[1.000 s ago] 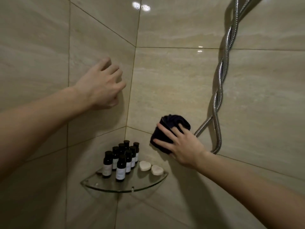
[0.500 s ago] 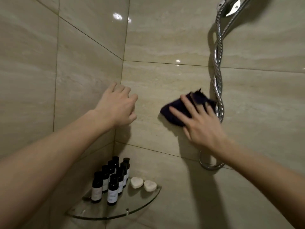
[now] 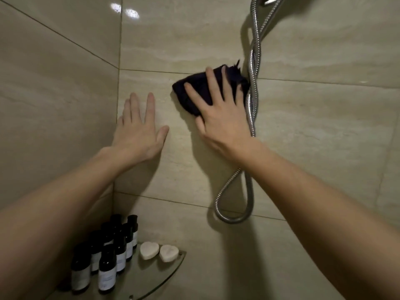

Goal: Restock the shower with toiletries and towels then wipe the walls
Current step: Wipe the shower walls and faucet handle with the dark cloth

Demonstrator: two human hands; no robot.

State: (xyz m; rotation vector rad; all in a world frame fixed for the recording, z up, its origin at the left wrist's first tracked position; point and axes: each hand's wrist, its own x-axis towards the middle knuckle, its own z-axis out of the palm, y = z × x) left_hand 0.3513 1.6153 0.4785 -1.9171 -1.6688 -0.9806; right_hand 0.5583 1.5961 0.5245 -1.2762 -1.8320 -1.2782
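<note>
The right hand [image 3: 223, 124], fingers spread, presses a dark cloth [image 3: 194, 92] flat against the wall [image 3: 324, 126], just beside the hose [image 3: 252, 94]. The left hand [image 3: 138, 135] lies flat on the wall near the corner, fingers straight. Below, a glass corner shelf [image 3: 164, 276] holds a cluster of dark bottles [image 3: 107, 271] and two heart-shaped soaps [image 3: 149, 250] side by side.
</note>
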